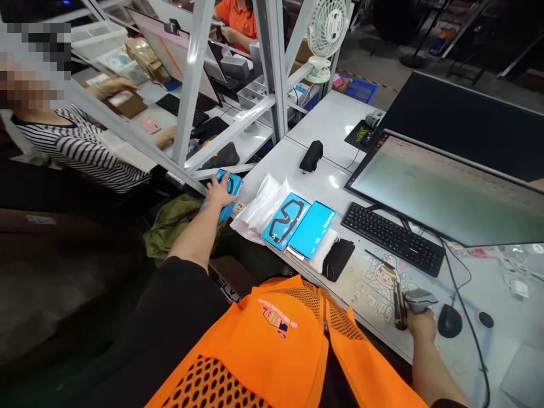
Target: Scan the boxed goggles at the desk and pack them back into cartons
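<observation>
My left hand (220,191) reaches out to the left edge of the white desk (335,122) and grips a blue box (228,190) printed with a black goggle shape. Two more blue boxes (297,224) lie on clear plastic bags (263,207) in the middle of the desk. My right hand (419,322) rests near the front edge, closed around a grey handheld scanner (419,299). A yellow and black utility knife (398,306) lies just left of that hand.
A keyboard (393,238), monitor (446,190) and mouse (449,321) stand at the right. Two black pouches (311,156) (338,259) lie on the desk. A metal rack frame (191,85) rises at the left, with a person in a striped top (80,147) seated beyond it.
</observation>
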Tool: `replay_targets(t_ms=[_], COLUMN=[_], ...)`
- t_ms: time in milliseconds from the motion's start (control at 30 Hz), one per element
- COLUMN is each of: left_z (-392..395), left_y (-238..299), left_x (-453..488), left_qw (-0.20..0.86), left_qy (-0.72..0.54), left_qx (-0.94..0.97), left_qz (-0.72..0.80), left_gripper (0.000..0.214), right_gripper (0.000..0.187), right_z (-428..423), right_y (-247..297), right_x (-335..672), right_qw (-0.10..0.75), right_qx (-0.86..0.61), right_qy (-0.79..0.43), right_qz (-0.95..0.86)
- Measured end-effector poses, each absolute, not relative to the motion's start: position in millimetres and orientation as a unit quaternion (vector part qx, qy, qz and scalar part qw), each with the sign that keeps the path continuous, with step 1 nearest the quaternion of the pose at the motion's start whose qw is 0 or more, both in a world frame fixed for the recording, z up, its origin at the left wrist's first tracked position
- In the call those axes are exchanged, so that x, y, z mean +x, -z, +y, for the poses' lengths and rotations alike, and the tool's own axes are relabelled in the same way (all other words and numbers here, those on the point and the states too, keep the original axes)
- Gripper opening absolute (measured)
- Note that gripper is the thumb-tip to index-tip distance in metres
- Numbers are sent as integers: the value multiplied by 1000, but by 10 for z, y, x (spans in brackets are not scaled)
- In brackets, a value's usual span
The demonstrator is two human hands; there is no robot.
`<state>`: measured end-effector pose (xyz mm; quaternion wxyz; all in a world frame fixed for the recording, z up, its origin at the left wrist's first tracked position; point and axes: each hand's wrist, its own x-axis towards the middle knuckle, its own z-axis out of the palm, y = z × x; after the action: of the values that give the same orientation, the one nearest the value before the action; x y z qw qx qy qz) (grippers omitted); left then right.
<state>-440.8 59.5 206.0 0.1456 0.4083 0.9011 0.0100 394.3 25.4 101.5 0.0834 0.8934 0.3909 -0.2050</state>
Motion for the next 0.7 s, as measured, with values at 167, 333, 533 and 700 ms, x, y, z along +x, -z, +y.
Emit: replay_targets(t_ms=[167,333,533,700], left_z=[879,1088,937,527], left_y=[-1495,-1356,-1975,-2243], left_x=[-4602,-4602,-3300,-2198], left_qw=[202,224,189,281], left_qy=[-6,-29,-236,-129], left_qx=[442,449,541,553], left_qz=[874,864,785,774], left_gripper=[112,108,73,86], right_gripper=[83,82,82,78], right_z=[326,342,299,261], right_y=[-1078,-1070,-1106,-1113], right_x=[3870,3880,3870,3893], right_qw=[113,136,129,126], right_qx=[897,898,890,880], right_qy=[212,211,216,219], right_qz=[372,362,381,402])
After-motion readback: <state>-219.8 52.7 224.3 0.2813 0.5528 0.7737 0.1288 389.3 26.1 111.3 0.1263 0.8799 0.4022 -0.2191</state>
